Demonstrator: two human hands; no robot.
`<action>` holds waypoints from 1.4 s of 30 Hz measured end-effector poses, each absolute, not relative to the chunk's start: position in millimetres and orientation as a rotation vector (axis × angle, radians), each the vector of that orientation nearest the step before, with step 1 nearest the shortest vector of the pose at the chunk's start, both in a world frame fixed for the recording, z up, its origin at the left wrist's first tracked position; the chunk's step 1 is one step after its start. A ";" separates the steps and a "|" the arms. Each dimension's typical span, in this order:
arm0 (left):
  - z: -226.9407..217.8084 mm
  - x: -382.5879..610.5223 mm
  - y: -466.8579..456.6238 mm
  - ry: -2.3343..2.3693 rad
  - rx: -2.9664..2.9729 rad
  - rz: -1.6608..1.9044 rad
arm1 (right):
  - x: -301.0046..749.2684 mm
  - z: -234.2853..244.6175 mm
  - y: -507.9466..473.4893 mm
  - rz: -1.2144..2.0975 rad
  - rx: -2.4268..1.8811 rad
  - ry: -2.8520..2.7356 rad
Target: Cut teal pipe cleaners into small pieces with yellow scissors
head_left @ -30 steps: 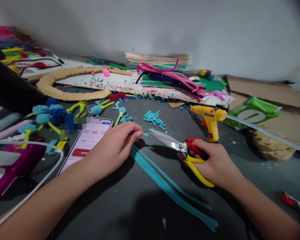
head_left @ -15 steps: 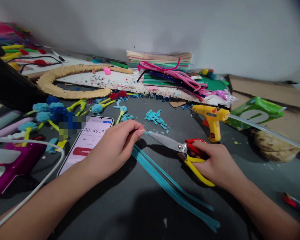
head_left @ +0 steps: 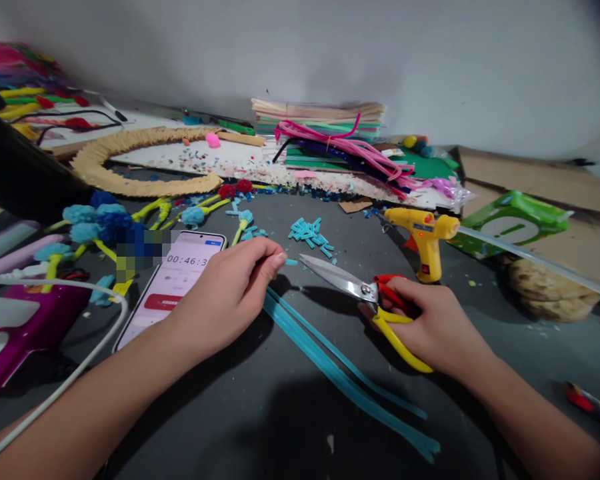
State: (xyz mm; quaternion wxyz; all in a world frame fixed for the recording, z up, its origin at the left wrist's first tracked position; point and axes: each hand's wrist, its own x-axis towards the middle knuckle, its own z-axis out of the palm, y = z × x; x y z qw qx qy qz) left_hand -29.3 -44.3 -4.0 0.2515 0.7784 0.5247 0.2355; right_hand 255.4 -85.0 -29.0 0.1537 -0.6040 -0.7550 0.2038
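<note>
My left hand (head_left: 245, 277) is pinched shut on a light-blue pipe cleaner (head_left: 291, 262), whose short tip pokes out past the fingertips. Longer blue pipe cleaners (head_left: 340, 363) stretch from beneath this hand towards the lower right of the table. In my right hand (head_left: 440, 327) are scissors (head_left: 365, 291) with one red and one yellow handle. Their blades look closed and point left, the tip just short of the pipe cleaner's end. Beyond the hands lies a loose pile of short cut blue pieces (head_left: 310, 233).
A phone (head_left: 180, 267) showing a timer lies by my left forearm. A yellow glue gun (head_left: 423, 237) with a clear glue stick stands at right, near a green packet (head_left: 517, 223). Blue pompom flowers (head_left: 100, 220) and a white cable (head_left: 123, 327) are at left. Pink pipe cleaners (head_left: 350, 150) lie behind.
The scissors have drawn back slightly to the right, so their tip is now apart from the pipe cleaner at my left fingertips. My left hand has barely moved.
</note>
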 end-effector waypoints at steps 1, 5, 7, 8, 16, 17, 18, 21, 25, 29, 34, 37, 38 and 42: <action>-4.3 -29.4 -44.2 1.430 2.116 0.643 | 256.1 -29.9 -84.9 0.581 -1.730 -2.168; -5.5 -29.5 -44.7 1.434 2.106 0.648 | 257.5 -32.9 -85.0 0.555 -1.728 -2.182; -5.8 -29.3 -45.0 1.426 2.107 0.651 | 257.4 -33.5 -85.0 0.545 -1.731 -2.193; -6.0 -29.2 -45.0 1.422 2.109 0.654 | 257.2 -33.6 -84.9 0.539 -1.733 -2.198; -6.6 -27.2 -45.2 1.411 2.099 0.664 | 256.3 -31.2 -83.2 0.461 -1.723 -2.243; -6.6 -27.0 -45.3 1.413 2.097 0.663 | 256.4 -31.2 -83.1 0.456 -1.725 -2.242; -6.5 -26.9 -45.4 1.415 2.096 0.662 | 256.5 -31.3 -83.2 0.457 -1.727 -2.237; -6.2 -27.0 -45.7 1.418 2.097 0.648 | 256.6 -31.7 -84.2 0.495 -1.746 -2.193; -5.5 -27.1 -46.1 1.420 2.101 0.645 | 256.8 -32.4 -85.9 0.550 -1.766 -2.160; -4.9 -26.2 -46.4 1.427 2.098 0.657 | 257.3 -33.8 -86.0 0.536 -1.755 -2.180; -5.0 -24.9 -46.9 1.433 2.094 0.658 | 256.0 -33.5 -85.3 0.512 -1.752 -2.192; -5.3 -24.5 -47.3 1.431 2.090 0.660 | 256.0 -33.3 -84.3 0.490 -1.748 -2.212; -5.4 -24.5 -47.3 1.430 2.088 0.659 | 256.2 -33.1 -83.9 0.480 -1.743 -2.222; -6.1 -25.1 -47.2 1.433 2.072 0.669 | 256.3 -31.0 -82.0 0.496 -1.740 -2.221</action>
